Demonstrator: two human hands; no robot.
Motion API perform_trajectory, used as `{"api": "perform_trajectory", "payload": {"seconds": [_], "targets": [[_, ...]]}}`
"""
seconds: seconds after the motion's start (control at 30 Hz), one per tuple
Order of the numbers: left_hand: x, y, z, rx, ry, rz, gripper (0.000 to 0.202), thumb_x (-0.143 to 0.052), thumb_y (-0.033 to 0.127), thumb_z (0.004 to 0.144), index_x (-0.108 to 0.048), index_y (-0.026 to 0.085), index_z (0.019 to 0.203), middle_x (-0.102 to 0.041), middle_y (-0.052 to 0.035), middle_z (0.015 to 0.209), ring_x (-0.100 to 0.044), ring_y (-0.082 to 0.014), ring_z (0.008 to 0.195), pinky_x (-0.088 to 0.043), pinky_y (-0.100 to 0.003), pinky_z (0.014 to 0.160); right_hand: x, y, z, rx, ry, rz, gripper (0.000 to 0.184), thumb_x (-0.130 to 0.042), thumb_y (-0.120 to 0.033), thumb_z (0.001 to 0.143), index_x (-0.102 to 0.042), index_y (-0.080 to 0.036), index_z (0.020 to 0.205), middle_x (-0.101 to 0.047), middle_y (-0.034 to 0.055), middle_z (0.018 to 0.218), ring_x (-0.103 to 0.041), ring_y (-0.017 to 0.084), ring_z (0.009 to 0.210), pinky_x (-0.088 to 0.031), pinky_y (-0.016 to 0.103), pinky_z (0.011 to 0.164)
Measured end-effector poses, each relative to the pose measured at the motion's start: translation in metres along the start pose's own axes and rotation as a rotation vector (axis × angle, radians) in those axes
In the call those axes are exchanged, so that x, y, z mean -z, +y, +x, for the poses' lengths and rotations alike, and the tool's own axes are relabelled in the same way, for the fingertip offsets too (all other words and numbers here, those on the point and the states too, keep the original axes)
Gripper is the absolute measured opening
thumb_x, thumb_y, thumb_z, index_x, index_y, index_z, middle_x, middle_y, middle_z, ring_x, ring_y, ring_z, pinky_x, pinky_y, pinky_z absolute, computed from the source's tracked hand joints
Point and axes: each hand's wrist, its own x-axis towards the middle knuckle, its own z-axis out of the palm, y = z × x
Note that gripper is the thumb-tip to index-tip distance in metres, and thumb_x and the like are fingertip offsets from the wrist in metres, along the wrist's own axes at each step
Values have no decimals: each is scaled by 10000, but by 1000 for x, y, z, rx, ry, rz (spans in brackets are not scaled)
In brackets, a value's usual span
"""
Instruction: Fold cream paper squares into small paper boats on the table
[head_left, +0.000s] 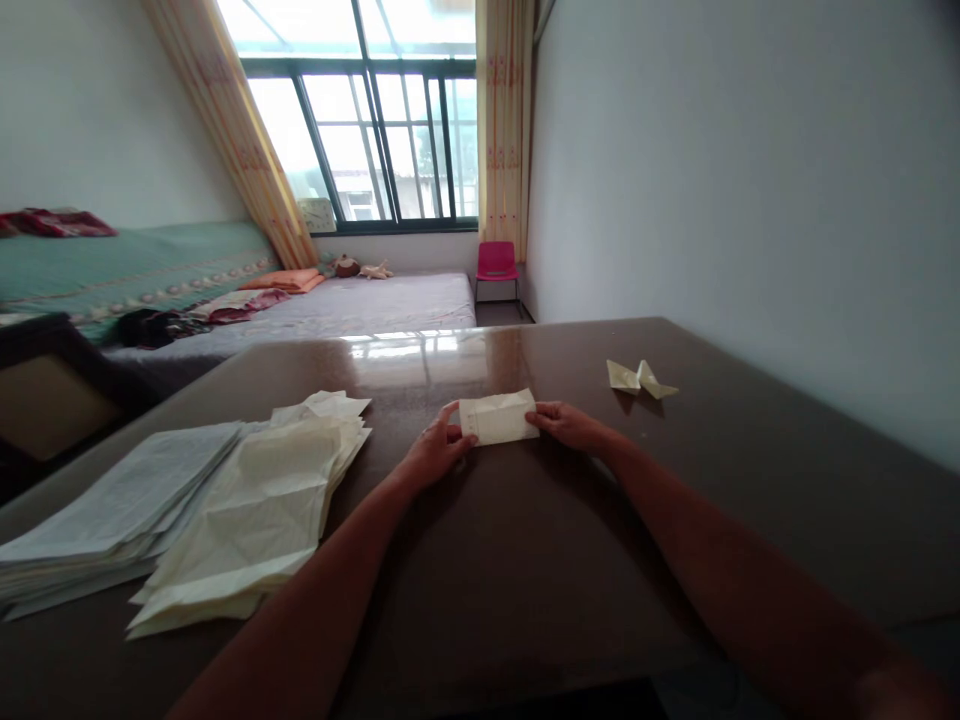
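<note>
A: Where is the folded paper [499, 417]?
B: On the dark tabletop [525, 580], about midway between its left and right edges. It is a small cream oblong, its long side running left to right.
A: And the hands?
B: The left hand [433, 452] has the short left end, the right hand [570, 424] the right end. Each grip is closed on the paper. At the left the thumb lies on top with the fingertips at the edge. At the right the fingers cover the corner, and I cannot tell where the thumb sits.
A: Is it lifted?
B: Hard to say – it looks to rest on the surface.
A: What else lies there?
B: Toward the left edge is a stack of cream sheets [255, 510], loosely fanned. Overlapping it, closer to the near left corner, is a stack of pale grey sheets [120, 505]. Toward the far right corner, well apart from the hands, two small folded shapes [640, 378] of cream paper touch one another.
A: Beyond the tabletop?
B: A bed [352, 305] with clothes on it, a pink chair [496, 262] by the wall, and a barred window [375, 150] – curtains on either side
</note>
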Motion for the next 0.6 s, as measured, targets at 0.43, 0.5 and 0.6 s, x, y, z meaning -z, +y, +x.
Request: {"api": "perform_trajectory", "payload": {"seconds": [0.43,0.5,0.6], "targets": [[-13,9,5,-21,185,437,322,-437,275,895,-652,236,1131,-574,-58,923,-600,-179,781,-475,-312,799,-32,-13,8,-114,445,-707,259,-467,-347,882,-688,-295,1007,-661,32,964,-618,174,810,-422,245,666],[-13,10,4,0,181,475,319,-443,271,895,-640,223,1141,-543,-72,991,-602,-183,800,-482,-323,809,-32,-14,8,-125,445,-743,267,-456,-357,890,-695,-299,992,-653,35,973,-618,176,822,-418,244,661],[-15,14,2,-10,176,540,303,-446,263,897,-631,206,1130,-521,-94,1044,-589,-210,870,-489,-358,828,-32,-16,8,-134,422,-759,276,-453,-352,894,-690,-292,1021,-647,38,968,-616,167,821,-415,234,662]]}}
